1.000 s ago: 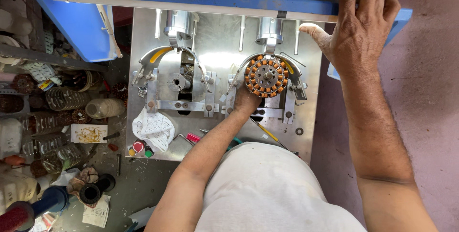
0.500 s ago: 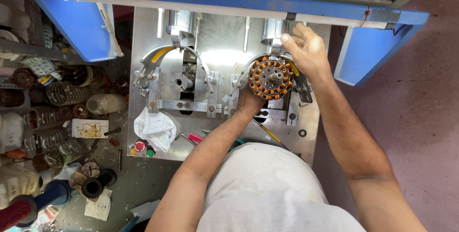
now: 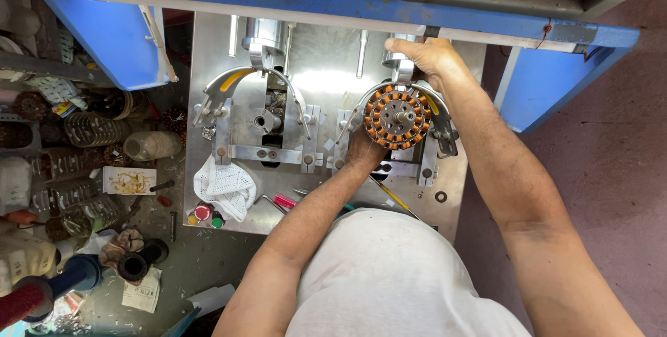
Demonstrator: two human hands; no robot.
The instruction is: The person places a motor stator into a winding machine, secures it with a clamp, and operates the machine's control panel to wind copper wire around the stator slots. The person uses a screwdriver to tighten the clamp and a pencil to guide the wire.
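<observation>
A round stator wound with copper coils sits in the right-hand fixture of a steel machine plate. My left hand reaches up from below and grips the stator's lower left edge. My right hand lies over the metal cylinder just above the stator, with its fingers curled around the cylinder's top. The left-hand fixture, with curved arms, holds no stator.
A blue machine frame runs across the top and down both sides. A white cloth, small coloured caps, a pink tool and a yellow pencil lie on the plate's near edge. Cluttered shelves stand at the left.
My right hand came down from the blue frame at the upper right and moved left onto the cylinder above the stator. My left hand stayed on the stator.
</observation>
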